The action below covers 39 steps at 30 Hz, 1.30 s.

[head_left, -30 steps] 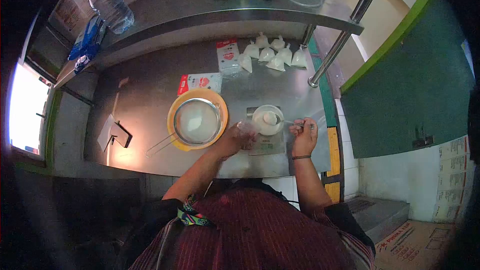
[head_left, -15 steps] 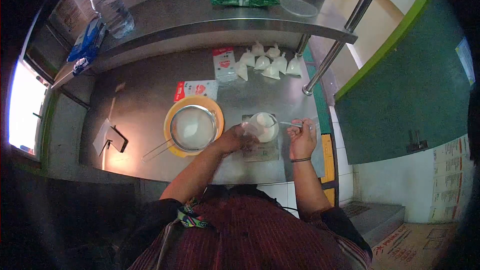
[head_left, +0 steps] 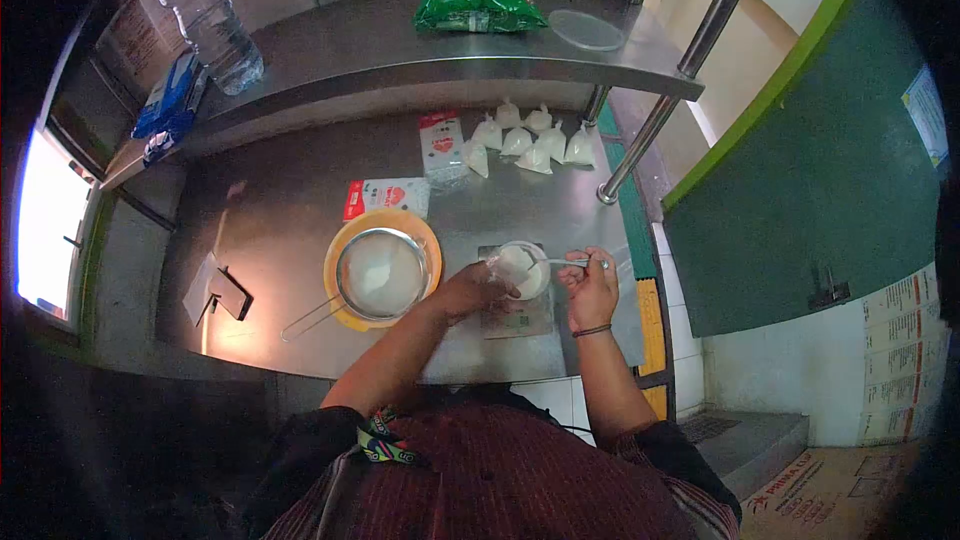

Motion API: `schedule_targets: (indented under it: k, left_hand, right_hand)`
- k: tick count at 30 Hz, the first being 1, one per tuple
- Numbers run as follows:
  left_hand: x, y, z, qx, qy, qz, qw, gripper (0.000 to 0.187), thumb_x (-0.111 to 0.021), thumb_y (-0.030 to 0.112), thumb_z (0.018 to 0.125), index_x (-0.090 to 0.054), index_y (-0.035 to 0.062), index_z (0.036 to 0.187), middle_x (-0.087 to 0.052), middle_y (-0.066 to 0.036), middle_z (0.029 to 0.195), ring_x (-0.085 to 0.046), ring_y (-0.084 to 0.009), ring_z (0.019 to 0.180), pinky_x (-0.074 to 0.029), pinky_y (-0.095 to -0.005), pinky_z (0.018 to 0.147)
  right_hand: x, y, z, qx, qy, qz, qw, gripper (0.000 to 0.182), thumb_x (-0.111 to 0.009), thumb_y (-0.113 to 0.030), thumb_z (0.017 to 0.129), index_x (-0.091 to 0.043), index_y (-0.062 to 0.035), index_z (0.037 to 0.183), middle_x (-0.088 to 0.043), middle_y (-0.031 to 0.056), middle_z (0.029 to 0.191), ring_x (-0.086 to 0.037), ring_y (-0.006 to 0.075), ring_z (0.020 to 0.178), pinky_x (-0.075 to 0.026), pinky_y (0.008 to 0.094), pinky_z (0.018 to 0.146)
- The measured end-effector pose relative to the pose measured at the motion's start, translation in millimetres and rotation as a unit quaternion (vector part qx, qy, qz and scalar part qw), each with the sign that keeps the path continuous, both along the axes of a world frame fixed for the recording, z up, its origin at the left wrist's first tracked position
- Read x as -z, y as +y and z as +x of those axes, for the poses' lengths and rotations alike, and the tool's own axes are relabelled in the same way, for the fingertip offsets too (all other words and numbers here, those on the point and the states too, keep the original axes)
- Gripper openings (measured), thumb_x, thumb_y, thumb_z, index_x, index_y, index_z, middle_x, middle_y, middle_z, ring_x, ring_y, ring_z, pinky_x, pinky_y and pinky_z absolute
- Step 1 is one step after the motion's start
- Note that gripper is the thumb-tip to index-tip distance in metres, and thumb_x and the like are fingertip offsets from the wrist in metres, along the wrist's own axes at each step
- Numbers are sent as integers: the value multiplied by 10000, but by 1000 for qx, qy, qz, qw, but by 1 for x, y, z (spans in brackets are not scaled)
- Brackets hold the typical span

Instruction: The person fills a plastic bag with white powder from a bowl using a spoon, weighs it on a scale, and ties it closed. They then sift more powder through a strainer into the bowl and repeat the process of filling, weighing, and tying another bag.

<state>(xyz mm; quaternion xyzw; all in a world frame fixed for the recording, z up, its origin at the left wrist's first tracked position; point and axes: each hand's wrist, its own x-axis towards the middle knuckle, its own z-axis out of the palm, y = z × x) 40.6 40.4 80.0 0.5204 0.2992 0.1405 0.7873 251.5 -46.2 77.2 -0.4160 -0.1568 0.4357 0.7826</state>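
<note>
Clear thin plastic bag (head_left: 508,264) was in my left hand (head_left: 478,292), above the left part of a round white bowl (head_left: 541,283). My left forearm reached from the lower left and slanted to the right, with the back of the hand turned upward and the fingers bent around the bag. My right hand (head_left: 590,290) was on the other side of the bowl, its forearm leaning slightly to the left, with a thin dark band (head_left: 592,330) around the wrist. Its fingers made a narrow pinch on a silver metal spoon (head_left: 565,262), whose handle was nearly level and pointed toward the bag. Whether the spoon's head was inside the bag, I could not tell. Under the bowl was a flat greyish scale (head_left: 517,323).
</note>
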Motion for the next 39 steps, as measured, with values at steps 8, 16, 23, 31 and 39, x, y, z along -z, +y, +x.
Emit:
schedule_targets:
  k: [8, 16, 23, 31, 39]
  left_hand:
    - [16, 8, 6, 6, 6, 9, 1000, 370, -666, 111, 938, -553, 0, 1273, -698, -112, 1065, -695, -209, 897, -578, -334, 775]
    - [9, 5, 16, -26, -1, 7, 1000, 415, -716, 89, 893, -556, 6, 1267, -682, -100, 1112, -680, -188, 916, -576, -319, 782]
    - [-5, 2, 20, -40, 52, 32, 997, 479, -755, 63, 841, -554, 10, 1273, -683, -84, 1109, -669, -186, 947, -572, -331, 845]
    - [-12, -2, 23, -54, 101, 114, 987, 453, -781, 65, 816, -580, 12, 1219, -670, -82, 1076, -642, -174, 918, -537, -318, 812]
    - [8, -7, 20, -62, 31, 88, 994, 508, -775, 28, 808, -526, 19, 1251, -647, -81, 1094, -623, -186, 977, -528, -328, 838]
  right_hand:
    - [-4, 4, 2, -14, -57, -4, 998, 238, -454, -271, 1064, -486, -55, 1159, -661, 135, 971, -638, 170, 658, -499, 280, 607]
    - [-20, 2, 0, -58, -102, -3, 993, 232, -454, -270, 1065, -487, -54, 1142, -657, 150, 996, -643, 170, 686, -511, 280, 626]
    - [-42, -9, -7, -111, -229, 17, 967, 263, -430, -289, 1074, -486, -33, 1090, -658, 158, 1010, -632, 156, 726, -511, 275, 683]
    - [-41, -19, -11, -167, -294, 73, 939, 293, -420, -288, 1074, -492, -3, 1066, -660, 140, 965, -629, 158, 816, -515, 304, 755]
    - [-35, -24, -15, -157, -248, 105, 950, 192, -446, -206, 1050, -453, -18, 1087, -636, 130, 887, -582, 159, 771, -489, 308, 746]
